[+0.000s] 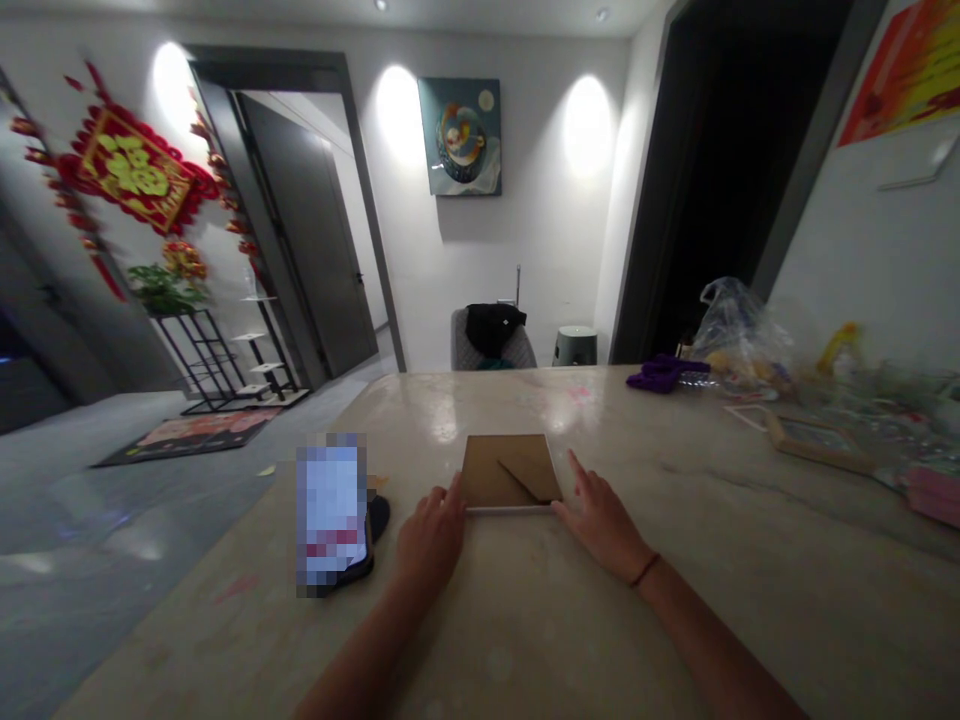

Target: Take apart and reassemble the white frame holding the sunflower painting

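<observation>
A rectangular picture frame (491, 472) lies back up on the table, showing a brown backing board with a thin white edge. Across the board runs a dark slanted strip, perhaps a stand or a slit. Bent fingers of my left hand (435, 530) press against the frame's left side, closed on its edge. At the near right corner, the thumb of my right hand (604, 515) touches the frame. That hand's index finger points forward, apart from the frame, so the hand is open. A dark cord circles my right wrist.
A phone (331, 515) with a blurred screen is propped on a dark stand left of my hands. Along the right of the marble-like table (510, 640) lie a wooden frame (817, 443), purple cloth (664, 374), a clear plastic bag (739, 335) and a pink item (934, 495). A chair (459, 340) stands beyond.
</observation>
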